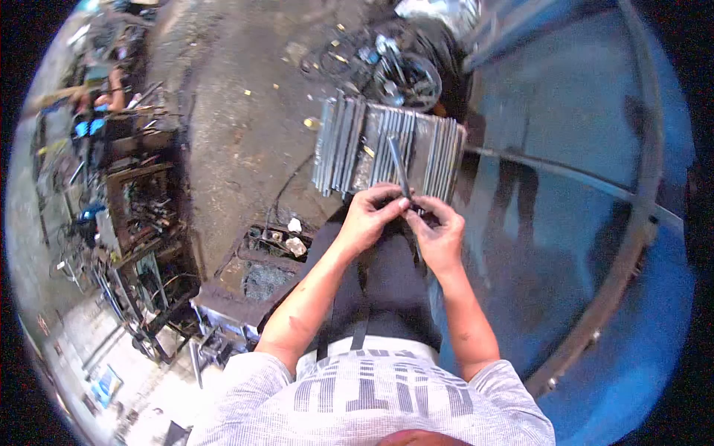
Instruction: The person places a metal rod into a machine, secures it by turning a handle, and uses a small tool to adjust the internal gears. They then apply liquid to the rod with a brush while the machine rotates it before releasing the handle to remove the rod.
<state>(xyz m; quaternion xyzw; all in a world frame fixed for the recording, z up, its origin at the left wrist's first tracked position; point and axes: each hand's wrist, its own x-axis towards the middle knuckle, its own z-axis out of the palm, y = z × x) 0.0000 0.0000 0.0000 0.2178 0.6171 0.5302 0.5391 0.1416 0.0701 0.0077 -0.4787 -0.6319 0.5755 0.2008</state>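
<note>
— Grip?
— Your left hand [370, 217] and right hand [440, 232] pinch one slim grey rod [399, 162], fingers closed, above parallel metal strips [383, 152].
— Container?
— Round tub [436, 94] beyond the strips; contents blurred.

Seen from above, the person's bare left forearm [309, 299] and right forearm [467, 316] reach forward, slanting inward. The left hand [367, 217] and right hand [439, 232] meet close together in front of the body, fingers curled, thumbs pinching inward, knuckles outward, fingertips darkly smudged.
</note>
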